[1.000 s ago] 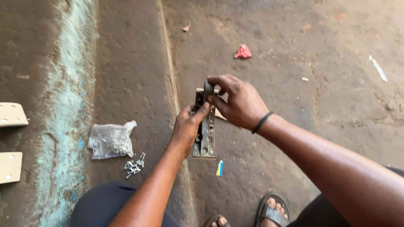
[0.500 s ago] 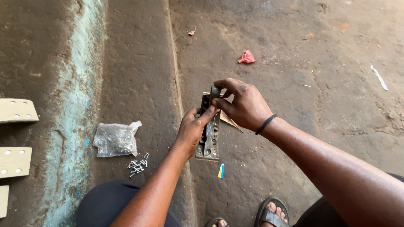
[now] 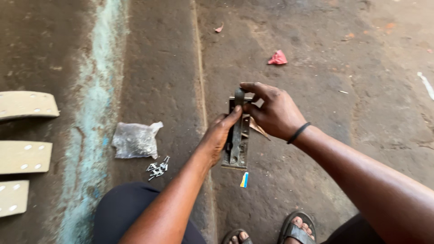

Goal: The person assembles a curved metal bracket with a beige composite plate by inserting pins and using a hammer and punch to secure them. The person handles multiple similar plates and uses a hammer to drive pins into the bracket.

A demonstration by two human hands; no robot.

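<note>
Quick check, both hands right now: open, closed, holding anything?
Left hand: closed on the side of the dark metal tool standing on the floor.
Right hand: fingers closed around the tool's top end.

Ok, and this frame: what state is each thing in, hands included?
Left hand: gripping the metal tool's side.
Right hand: fingers pinched at the tool's top.
Metal tool: standing on the concrete floor, held by both hands.
Plastic bag: crumpled, lying flat.
Rivets: loose small pile beside the bag.
Lining strips: lying flat, apart.

both hands point(image 3: 221, 135) point(image 3: 273, 110) meet, fingers curled shut.
</note>
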